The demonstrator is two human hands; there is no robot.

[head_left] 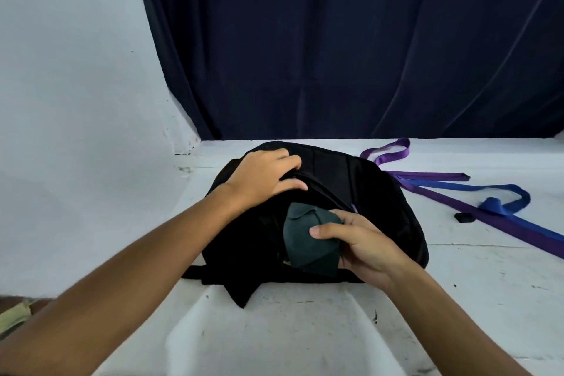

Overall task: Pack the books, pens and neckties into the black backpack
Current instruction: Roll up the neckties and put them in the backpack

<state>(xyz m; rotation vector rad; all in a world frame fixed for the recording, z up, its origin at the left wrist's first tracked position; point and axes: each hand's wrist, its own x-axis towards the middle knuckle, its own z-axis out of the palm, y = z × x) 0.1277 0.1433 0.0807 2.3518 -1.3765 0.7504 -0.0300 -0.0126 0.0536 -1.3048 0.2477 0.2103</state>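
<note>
The black backpack (381,192) lies flat in the middle of the white surface. My left hand (265,180) grips the upper flap of its opening and holds it up. My right hand (360,244) holds a folded dark green necktie (308,238) at the mouth of that opening, thumb on top of the cloth. A purple necktie (442,195) and a blue necktie (503,201) lie stretched out on the surface to the right of the bag, overlapping each other. No books or pens are visible.
A dark navy curtain (335,39) hangs behind the white surface (305,330). A white wall (76,70) stands at the left. A small black object (464,217) lies beside the purple necktie. A backpack strap (238,290) trails toward me.
</note>
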